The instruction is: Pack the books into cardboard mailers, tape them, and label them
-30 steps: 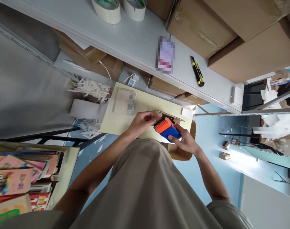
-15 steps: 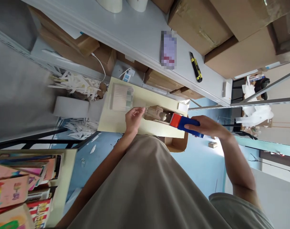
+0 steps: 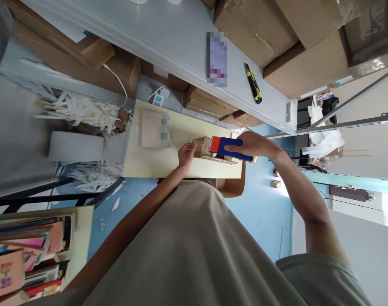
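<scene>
My right hand (image 3: 253,143) is wrapped round a flat blue box (image 3: 224,142) with a red end pointing left and a bit of yellow at the other end. The blue box lies over the right part of a small brown cardboard box (image 3: 202,147); whether it is inside I cannot tell. At the brown box's left end, my left hand (image 3: 186,155) has its fingertips pinched on the cardboard edge. Both boxes are at the pale yellow table (image 3: 181,119). A clear-wrapped book-like pack (image 3: 155,128) lies to the left of them.
Above the table runs a grey shelf (image 3: 178,46) with a yellow-black box cutter (image 3: 253,83), a blurred-out flat item and large cartons (image 3: 258,34). An open carton (image 3: 234,187) is below the table. Books (image 3: 9,272) fill the lower left, paper strips (image 3: 82,110) the left.
The blue box has moved left, over the brown box, in my right hand. My left hand is now against the brown box's left end. The view has shifted slightly.
</scene>
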`<state>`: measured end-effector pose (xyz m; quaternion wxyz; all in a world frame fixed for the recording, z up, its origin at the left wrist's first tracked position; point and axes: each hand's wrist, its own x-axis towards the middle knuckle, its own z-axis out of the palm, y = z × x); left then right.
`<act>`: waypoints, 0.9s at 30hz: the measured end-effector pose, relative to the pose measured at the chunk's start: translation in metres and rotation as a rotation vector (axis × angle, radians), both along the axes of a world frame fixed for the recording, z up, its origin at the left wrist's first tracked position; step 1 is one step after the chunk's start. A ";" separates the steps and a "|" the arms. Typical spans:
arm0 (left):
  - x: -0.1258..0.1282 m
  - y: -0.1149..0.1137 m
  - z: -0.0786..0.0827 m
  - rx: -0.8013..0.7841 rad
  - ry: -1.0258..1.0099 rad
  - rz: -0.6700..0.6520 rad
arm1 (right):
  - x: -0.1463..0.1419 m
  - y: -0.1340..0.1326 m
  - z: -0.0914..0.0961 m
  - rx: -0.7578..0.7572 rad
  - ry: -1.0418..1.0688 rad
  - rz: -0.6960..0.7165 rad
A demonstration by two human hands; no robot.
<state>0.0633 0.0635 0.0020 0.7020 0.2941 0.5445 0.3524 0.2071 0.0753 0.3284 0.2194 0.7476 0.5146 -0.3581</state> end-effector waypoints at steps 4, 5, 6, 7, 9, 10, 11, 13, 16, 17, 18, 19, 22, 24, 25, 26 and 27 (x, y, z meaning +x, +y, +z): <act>0.009 -0.003 -0.009 -0.023 0.025 -0.035 | 0.001 0.001 -0.011 -0.013 -0.042 0.024; 0.011 -0.005 -0.011 -0.027 0.022 -0.045 | 0.001 0.001 -0.013 -0.013 -0.052 0.034; 0.014 -0.005 -0.012 -0.027 0.020 -0.051 | 0.001 0.001 -0.014 -0.014 -0.060 0.042; 0.016 -0.006 -0.014 -0.022 0.021 -0.052 | 0.000 0.001 -0.015 -0.013 -0.066 0.044; 0.020 -0.008 -0.017 0.010 0.040 -0.045 | -0.004 0.002 -0.015 -0.020 -0.068 0.026; 0.022 -0.008 -0.019 0.029 0.060 -0.043 | -0.007 0.003 -0.015 -0.025 -0.068 0.010; 0.023 -0.009 -0.021 0.038 0.091 -0.045 | -0.009 0.003 -0.014 -0.031 -0.067 -0.007; 0.021 -0.010 -0.026 0.024 0.161 -0.057 | -0.014 0.005 -0.013 -0.035 -0.057 -0.027; 0.012 -0.012 -0.032 -0.021 0.210 -0.086 | -0.017 0.006 -0.010 -0.028 -0.043 0.001; 0.008 -0.011 -0.033 -0.003 0.183 -0.112 | -0.016 0.006 -0.010 -0.029 -0.045 0.018; 0.002 -0.010 -0.033 0.049 0.137 -0.157 | -0.015 0.005 -0.010 -0.033 -0.051 0.034; -0.003 -0.008 -0.031 0.135 0.085 -0.225 | -0.013 0.004 -0.010 -0.038 -0.056 0.046; -0.015 0.002 -0.016 0.516 0.007 -0.508 | -0.008 0.002 -0.012 -0.045 -0.058 0.071; -0.017 0.011 -0.001 0.733 0.046 -0.658 | -0.006 0.001 -0.014 -0.036 -0.049 0.091; -0.016 0.016 0.006 0.804 0.070 -0.702 | -0.006 0.001 -0.015 -0.035 -0.047 0.100; -0.014 0.020 0.012 0.855 0.088 -0.729 | -0.006 0.001 -0.016 -0.035 -0.045 0.106; -0.011 0.024 0.017 0.892 0.101 -0.745 | -0.007 0.001 -0.016 -0.034 -0.045 0.111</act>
